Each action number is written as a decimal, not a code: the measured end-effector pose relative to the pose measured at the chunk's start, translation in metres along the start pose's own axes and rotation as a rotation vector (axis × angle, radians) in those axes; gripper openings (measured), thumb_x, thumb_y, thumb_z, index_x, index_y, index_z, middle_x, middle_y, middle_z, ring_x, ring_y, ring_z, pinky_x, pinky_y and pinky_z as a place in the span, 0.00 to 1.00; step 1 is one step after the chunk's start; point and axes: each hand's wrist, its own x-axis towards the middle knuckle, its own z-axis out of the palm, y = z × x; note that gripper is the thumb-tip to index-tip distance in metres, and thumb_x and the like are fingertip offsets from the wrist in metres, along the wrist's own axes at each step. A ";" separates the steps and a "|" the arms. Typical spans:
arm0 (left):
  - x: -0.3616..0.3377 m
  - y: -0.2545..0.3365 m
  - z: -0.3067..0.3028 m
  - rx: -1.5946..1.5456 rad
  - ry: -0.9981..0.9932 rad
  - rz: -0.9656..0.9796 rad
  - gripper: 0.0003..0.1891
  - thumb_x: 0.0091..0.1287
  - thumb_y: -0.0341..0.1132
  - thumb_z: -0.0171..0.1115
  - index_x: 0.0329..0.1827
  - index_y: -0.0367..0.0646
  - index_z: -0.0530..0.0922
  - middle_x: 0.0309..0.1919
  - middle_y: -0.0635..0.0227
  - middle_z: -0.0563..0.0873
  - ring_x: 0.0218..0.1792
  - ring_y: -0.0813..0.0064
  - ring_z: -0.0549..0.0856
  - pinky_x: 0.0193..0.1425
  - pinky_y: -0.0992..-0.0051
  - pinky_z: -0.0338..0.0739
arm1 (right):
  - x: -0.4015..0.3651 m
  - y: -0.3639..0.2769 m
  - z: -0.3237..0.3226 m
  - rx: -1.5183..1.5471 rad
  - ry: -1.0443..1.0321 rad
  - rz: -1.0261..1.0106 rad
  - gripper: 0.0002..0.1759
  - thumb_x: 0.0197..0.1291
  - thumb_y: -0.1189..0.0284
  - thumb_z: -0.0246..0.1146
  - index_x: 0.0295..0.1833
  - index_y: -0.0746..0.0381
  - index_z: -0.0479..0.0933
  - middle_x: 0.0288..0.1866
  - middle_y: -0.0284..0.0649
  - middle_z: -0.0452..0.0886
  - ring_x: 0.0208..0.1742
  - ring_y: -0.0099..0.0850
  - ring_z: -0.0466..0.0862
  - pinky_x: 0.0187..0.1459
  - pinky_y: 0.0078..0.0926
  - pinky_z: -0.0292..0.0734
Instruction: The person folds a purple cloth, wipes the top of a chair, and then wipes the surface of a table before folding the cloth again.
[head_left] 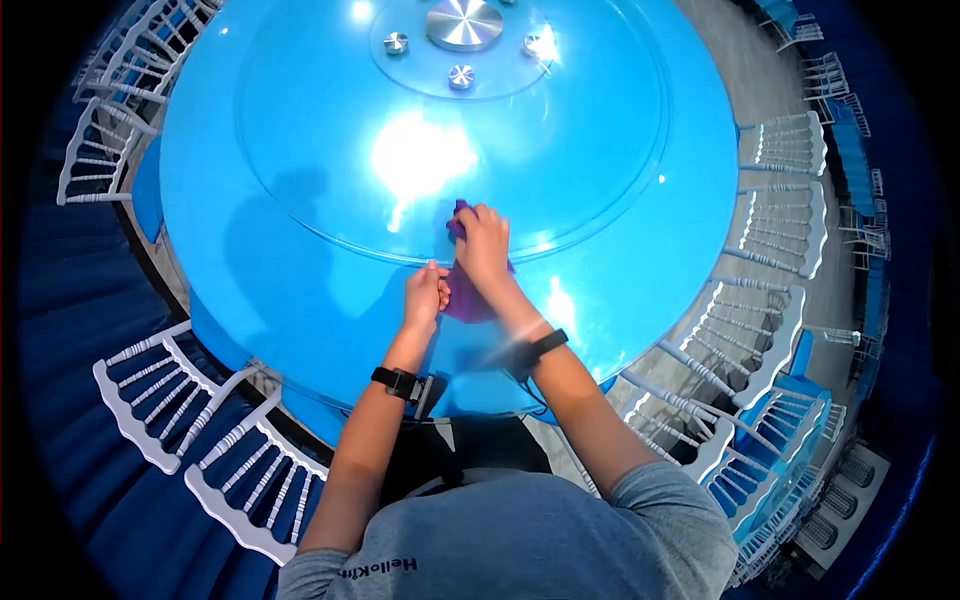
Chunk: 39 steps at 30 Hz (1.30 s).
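A purple cloth (468, 298) lies bunched on the glass-topped blue table (330, 350), near the edge of the raised glass disc. My right hand (483, 243) is closed on the cloth's upper part, over the rim of the disc. Just left of the cloth, my left hand (427, 292) has its fingers curled and touches or nearly touches the cloth's left edge. Whether the left fingers pinch any of the fabric is hidden. Each wrist wears a black band.
The round glass disc (290, 215) carries metal fittings at its centre, including a large silver hub (464, 24). White chairs (150, 400) surround the table on both sides. More chairs and blue tables stand at the far right.
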 end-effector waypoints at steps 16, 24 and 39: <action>0.000 0.033 -0.017 0.182 -0.093 -0.093 0.15 0.70 0.42 0.47 0.34 0.39 0.75 0.21 0.69 0.77 0.17 0.83 0.72 0.19 0.84 0.64 | 0.158 0.048 0.033 -0.126 0.119 -0.004 0.10 0.44 0.74 0.61 0.36 0.56 0.77 0.36 0.39 0.76 0.41 0.39 0.76 0.42 0.38 0.63; 0.008 0.028 -0.019 0.188 -0.092 -0.124 0.16 0.70 0.44 0.49 0.33 0.39 0.75 0.18 0.72 0.74 0.15 0.84 0.69 0.15 0.83 0.61 | -0.027 0.025 -0.017 0.009 0.000 -0.007 0.14 0.40 0.77 0.64 0.37 0.56 0.75 0.35 0.39 0.74 0.40 0.40 0.74 0.42 0.37 0.64; 0.004 0.020 -0.005 0.261 -0.134 -0.079 0.17 0.70 0.44 0.49 0.31 0.39 0.76 0.17 0.74 0.73 0.16 0.84 0.68 0.18 0.84 0.60 | 0.150 0.076 0.008 -0.045 0.074 0.196 0.10 0.42 0.74 0.64 0.34 0.53 0.79 0.37 0.37 0.77 0.43 0.38 0.75 0.44 0.38 0.63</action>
